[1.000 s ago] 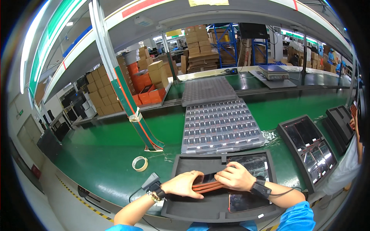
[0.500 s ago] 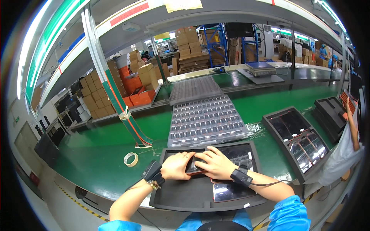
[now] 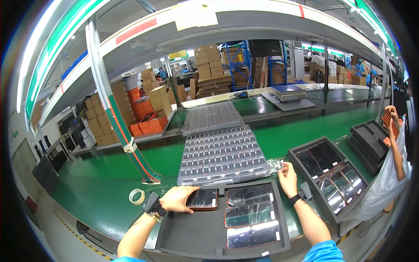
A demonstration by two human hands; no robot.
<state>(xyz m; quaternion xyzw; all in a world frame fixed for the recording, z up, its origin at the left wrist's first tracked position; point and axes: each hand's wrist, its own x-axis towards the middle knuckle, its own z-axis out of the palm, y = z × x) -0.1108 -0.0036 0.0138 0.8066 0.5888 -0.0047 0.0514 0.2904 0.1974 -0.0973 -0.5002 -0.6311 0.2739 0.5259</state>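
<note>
My left hand grips a dark-screened phone with an orange-red edge, at the upper left of a black foam tray. Three more phones lie stacked in a column down the tray's right side, most with a small white tab at the right end. Beyond the tray's far right corner, my right hand has its fingertips pinched at a clear sheet with small white pieces. Whatever is between those fingertips is too small to make out.
A clear plastic tray with many small pockets stands behind the foam tray, another beyond it. A second foam tray of phones sits right; a tape roll lies left. At far right, another person's hand holds orange-edged items.
My right hand has left the phone and moved right to the small white pieces. My left hand still grips the phone, now further left in view. The view has shifted.
</note>
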